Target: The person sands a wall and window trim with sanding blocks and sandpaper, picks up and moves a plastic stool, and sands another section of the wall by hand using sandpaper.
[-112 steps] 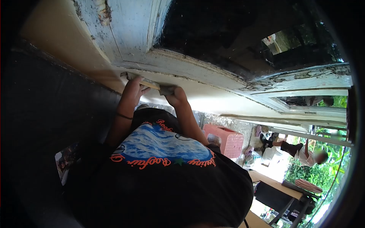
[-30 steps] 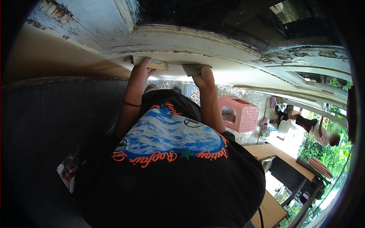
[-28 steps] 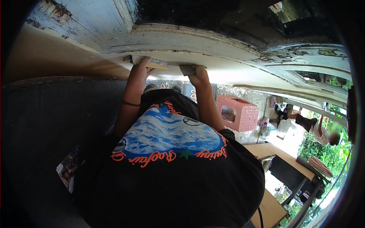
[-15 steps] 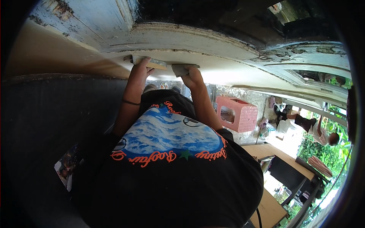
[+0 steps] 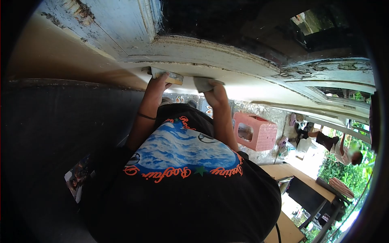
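Observation:
My left hand (image 5: 159, 84) is closed around a flat, narrow tool (image 5: 174, 77) with a pale wooden-looking edge and a grey-smeared face. A darker metal-looking end sticks out on its left side. Beside it, my right hand (image 5: 218, 95) grips a flat grey scraper (image 5: 206, 84), its broad face toward the pale wall (image 5: 239, 83). The scraper appears to lie against the wall, though exact contact cannot be made out. Both tools are close together below the window frame (image 5: 202, 48), with a small gap between them. Their handles are mostly hidden by my fingers.
Worn, peeling wood edges the dark window glass (image 5: 227, 24). A pink plastic crate (image 5: 265, 135) stands on the floor to the right. Beyond it are a wooden table (image 5: 275, 171), plastic bags (image 5: 304, 146) and another person (image 5: 342, 152). A dark surface (image 5: 60, 121) fills the left side.
The whole view has shifted, so wall, window and hands appear lower and slightly further right. Both hands still hold the same tools; the right scraper looks a little more tilted.

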`<state>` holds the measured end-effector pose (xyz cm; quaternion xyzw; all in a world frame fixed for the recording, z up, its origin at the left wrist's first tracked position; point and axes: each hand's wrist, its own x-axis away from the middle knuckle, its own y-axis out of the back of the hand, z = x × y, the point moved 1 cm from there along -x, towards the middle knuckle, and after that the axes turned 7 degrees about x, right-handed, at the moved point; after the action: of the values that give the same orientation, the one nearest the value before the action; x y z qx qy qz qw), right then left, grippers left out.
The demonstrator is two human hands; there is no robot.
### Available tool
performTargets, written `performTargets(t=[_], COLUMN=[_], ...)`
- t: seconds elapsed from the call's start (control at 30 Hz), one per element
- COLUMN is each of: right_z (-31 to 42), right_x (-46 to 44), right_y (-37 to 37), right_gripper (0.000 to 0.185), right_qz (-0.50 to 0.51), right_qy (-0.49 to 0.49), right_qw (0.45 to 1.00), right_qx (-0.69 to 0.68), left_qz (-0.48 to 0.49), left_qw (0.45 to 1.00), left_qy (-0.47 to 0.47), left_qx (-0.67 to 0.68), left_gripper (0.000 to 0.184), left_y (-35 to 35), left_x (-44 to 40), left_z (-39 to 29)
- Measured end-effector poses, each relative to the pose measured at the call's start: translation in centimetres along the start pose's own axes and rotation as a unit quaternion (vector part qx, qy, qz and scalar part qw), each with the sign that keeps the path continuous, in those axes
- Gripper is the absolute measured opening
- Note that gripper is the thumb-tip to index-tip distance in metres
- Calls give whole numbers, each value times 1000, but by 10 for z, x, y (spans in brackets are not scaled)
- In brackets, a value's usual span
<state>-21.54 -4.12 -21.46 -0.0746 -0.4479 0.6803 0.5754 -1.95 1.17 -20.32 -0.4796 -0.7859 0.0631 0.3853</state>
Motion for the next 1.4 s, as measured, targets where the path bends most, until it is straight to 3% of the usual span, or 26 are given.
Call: performTargets(t=[0.17, 0.37, 0.5, 0.57, 0.67, 0.77, 0.97, 1.17, 1.23, 1.4], right_z=[63, 44, 43, 41, 38, 42, 23, 33, 32, 35], right_x=[27, 26, 30, 24, 21, 32, 15, 16, 12, 20], right_y=[7, 10, 0, 1, 6, -2, 16, 9, 11, -17], right_gripper=[39, 34, 31, 30, 30, 31, 33, 33, 34, 35], right_qz=[-24, -95, -36, -106, -101, -50, -115, -72, -57, -34], right_qy=[20, 66, 62, 82, 46, 59, 56, 42, 3, 37], right_qw=[999, 992, 997, 987, 993, 991, 987, 990, 996, 998], right_qx=[4, 41, 43, 93, 49, 105, 95, 115, 67, 39], left_qz=[6, 6, 2, -3, 0, -9, 0, -2, 6, -15], left_qw=[1000, 1000, 1000, 1000, 1000, 1000, 1000, 1000, 1000, 1000], left_qy=[4, 7, -5, -9, -3, -4, -8, -7, -5, 4], left_qx=[5, -5, -6, -7, -5, -12, -8, -4, -2, -21], left_gripper=[33, 32, 33, 33, 32, 32, 33, 32, 32, 31], left_y=[-3, -1, -2, -1, -1, -4, -2, 2, 3, 1], left_x=[2, -3, -2, -2, -3, -3, -2, -7, -6, -4], left_z=[-2, 0, 1, 1, 3, 0, 3, 5, 8, 5])
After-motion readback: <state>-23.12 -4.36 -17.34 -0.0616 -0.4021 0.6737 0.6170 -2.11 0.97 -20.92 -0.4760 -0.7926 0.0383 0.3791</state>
